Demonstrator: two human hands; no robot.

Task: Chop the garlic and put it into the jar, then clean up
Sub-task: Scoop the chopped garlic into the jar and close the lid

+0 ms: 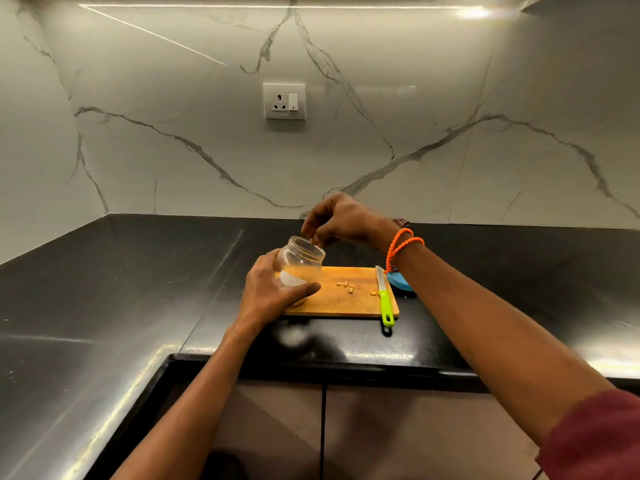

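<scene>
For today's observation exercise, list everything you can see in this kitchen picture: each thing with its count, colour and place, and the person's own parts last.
jar: one, clear glass, tilted over the board's left end
garlic pieces: several, pale yellow, mid-board
cutting board: one, wooden, on the counter
knife: one, green handle, along the board's right edge
lid: one, blue, right of the board, partly hidden
counter: one, black
socket: one, white, on the marble wall
bracelet: orange, right wrist
left hand: grips the jar
right hand: fingertips pinched at the jar's mouth
</scene>
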